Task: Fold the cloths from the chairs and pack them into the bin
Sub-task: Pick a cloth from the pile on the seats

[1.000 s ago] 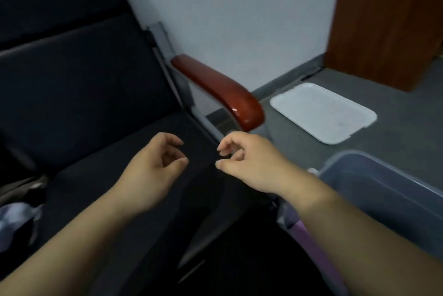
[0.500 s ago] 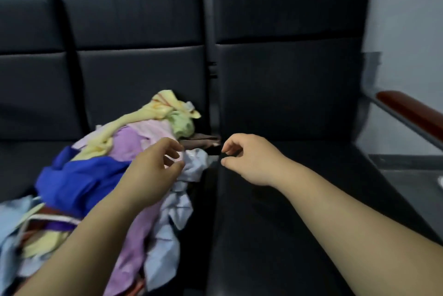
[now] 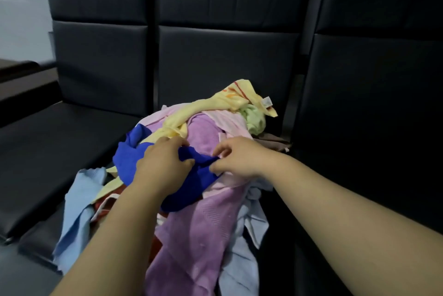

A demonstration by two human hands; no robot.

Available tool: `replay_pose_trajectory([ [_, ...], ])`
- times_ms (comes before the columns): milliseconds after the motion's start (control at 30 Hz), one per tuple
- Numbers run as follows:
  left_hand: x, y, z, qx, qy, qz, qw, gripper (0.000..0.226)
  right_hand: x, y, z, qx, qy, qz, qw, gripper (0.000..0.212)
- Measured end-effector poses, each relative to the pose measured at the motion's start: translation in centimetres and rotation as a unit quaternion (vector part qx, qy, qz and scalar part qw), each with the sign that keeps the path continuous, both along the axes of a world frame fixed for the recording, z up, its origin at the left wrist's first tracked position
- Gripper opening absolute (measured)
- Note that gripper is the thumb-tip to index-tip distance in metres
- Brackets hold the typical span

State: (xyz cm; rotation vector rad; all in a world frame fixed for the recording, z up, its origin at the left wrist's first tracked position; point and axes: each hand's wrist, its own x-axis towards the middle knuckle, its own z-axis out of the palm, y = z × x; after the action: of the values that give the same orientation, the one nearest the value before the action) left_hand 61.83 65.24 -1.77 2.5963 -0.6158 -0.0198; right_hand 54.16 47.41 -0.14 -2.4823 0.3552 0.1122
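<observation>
Now the left hand [image 3: 163, 164] grips a fold of the blue cloth [image 3: 194, 183] and the right hand [image 3: 236, 160] pinches its edge, on top of the pile [image 3: 199, 223] on the middle chair [image 3: 227, 60]. I think it is best to lift it slowly, straight up, so the yellow cloth [image 3: 215, 106] touching it stays behind.

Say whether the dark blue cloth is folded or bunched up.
Bunched up: the dark blue cloth lies crumpled on the pile, gripped by the left hand and right hand.

Cloth heap [image 3: 199, 219] on the middle chair [image 3: 227, 56]; atop it — left hand [image 3: 163, 164], right hand [image 3: 239, 161].
</observation>
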Motion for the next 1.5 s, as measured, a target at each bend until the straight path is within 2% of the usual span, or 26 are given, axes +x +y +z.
replay_pose_trajectory([
  [100, 0.8, 0.0, -0.5, -0.021, -0.002, -0.006, 1.0, 0.037, 0.5, 1.0, -1.3, -0.07, 0.005, 0.02, 0.997, 0.017],
  [167, 0.9, 0.0, -0.6, -0.032, -0.005, -0.016, 0.999, 0.037, 0.7, 0.9, -1.4, -0.079, -0.021, 0.007, 0.997, 0.006],
  [200, 0.9, 0.0, -0.6, -0.033, -0.007, -0.023, 0.999, 0.037, 0.6, 0.7, -1.0, -0.07, -0.034, 0.003, 0.997, 0.008],
  [300, 0.7, 0.1, -0.5, -0.04, -0.012, -0.034, 0.999, 0.029, -0.2, -0.3, 0.6, 0.024, -0.099, -0.02, 0.995, 0.01],
  [367, 0.4, 0.0, -0.1, -0.052, -0.027, -0.031, 0.998, 0.009, -1.1, -0.8, 1.7, 0.082, -0.141, -0.036, 0.986, 0.007],
  [400, 0.0, -0.1, 0.3, -0.061, -0.036, -0.033, 0.997, 0.011, -1.6, -1.1, 2.2, 0.113, -0.161, -0.05, 0.979, 0.007],
  [467, -1.0, -0.3, 0.7, -0.075, -0.046, -0.045, 0.995, 0.029, -2.6, -1.7, 3.0, 0.213, -0.204, -0.097, 0.951, 0.012],
  [533, -2.0, -0.5, 1.2, -0.071, -0.072, -0.055, 0.993, 0.033, -3.5, -2.3, 3.8, 0.324, -0.223, -0.139, 0.909, 0.019],
  [600, -2.7, -0.8, 1.5, -0.079, -0.096, -0.048, 0.991, 0.026, -4.4, -2.6, 4.4, 0.375, -0.215, -0.165, 0.886, 0.018],
  [667, -3.2, -1.1, 1.9, -0.123, -0.111, -0.03, 0.986, 0.015, -5.2, -2.8, 4.6, 0.387, -0.207, -0.176, 0.881, 0.017],
  [733, -3.9, -1.4, 2.3, -0.159, -0.119, -0.014, 0.98, 0.004, -6.1, -3.1, 5.0, 0.421, -0.227, -0.193, 0.856, 0.016],
  [900, -5.9, -2.6, 2.6, -0.109, -0.103, -0.052, 0.987, 0.006, -9.4, -5.3, 6.4, 0.561, -0.308, -0.251, 0.726, 0.011],
  [1000, -7.5, -4.6, 2.7, -0.128, -0.078, -0.087, 0.985, 0.011, -12.2, -7.4, 6.1, 0.605, -0.309, -0.291, 0.674, 0.016],
  [1067, -9.2, -6.3, 3.0, -0.183, -0.044, -0.133, 0.973, 0.01, -14.6, -9.1, 5.6, 0.587, -0.303, -0.32, 0.679, 0.015],
  [1133, -11.3, -8.6, 3.2, -0.243, 0.038, -0.184, 0.951, 0.01, -17.8, -11.0, 4.9, 0.537, -0.294, -0.352, 0.708, 0.019],
  [1200, -13.7, -10.8, 3.3, -0.296, 0.174, -0.244, 0.907, 0.01, -21.2, -12.9, 4.4, 0.482, -0.284, -0.39, 0.731, 0.022],
  [1267, -16.0, -13.1, 3.2, -0.323, 0.31, -0.301, 0.842, 0.008, -24.7, -14.4, 4.0, 0.448, -0.267, -0.427, 0.739, 0.02],
  [1300, -17.0, -14.4, 3.1, -0.323, 0.357, -0.317, 0.817, 0.008, -26.4, -15.2, 3.8, 0.436, -0.258, -0.446, 0.738, 0.019],
  [1333, -17.7, -15.4, 2.8, -0.317, 0.376, -0.324, 0.808, 0.011, -27.6, -15.8, 3.5, 0.427, -0.246, -0.464, 0.736, 0.02],
  [1367, -18.5, -16.7, 2.2, -0.309, 0.37, -0.326, 0.813, 0.013, -28.8, -16.5, 2.9, 0.415, -0.233, -0.484, 0.734, 0.022],
  [1400, -18.9, -17.9, 1.3, -0.299, 0.336, -0.32, 0.833, 0.015, -29.9, -17.0, 2.3, 0.405, -0.219, -0.499, 0.734, 0.023],
  [1467, -19.1, -19.7, -1.0, -0.251, 0.207, -0.281, 0.903, 0.019, -31.0, -17.7, 0.3, 0.411, -0.21, -0.507, 0.728, 0.017],
  [1500, -19.1, -20.3, -2.4, -0.199, 0.13, -0.264, 0.935, 0.024, -31.7, -18.0, -1.0, 0.414, -0.207, -0.504, 0.729, 0.012],
])
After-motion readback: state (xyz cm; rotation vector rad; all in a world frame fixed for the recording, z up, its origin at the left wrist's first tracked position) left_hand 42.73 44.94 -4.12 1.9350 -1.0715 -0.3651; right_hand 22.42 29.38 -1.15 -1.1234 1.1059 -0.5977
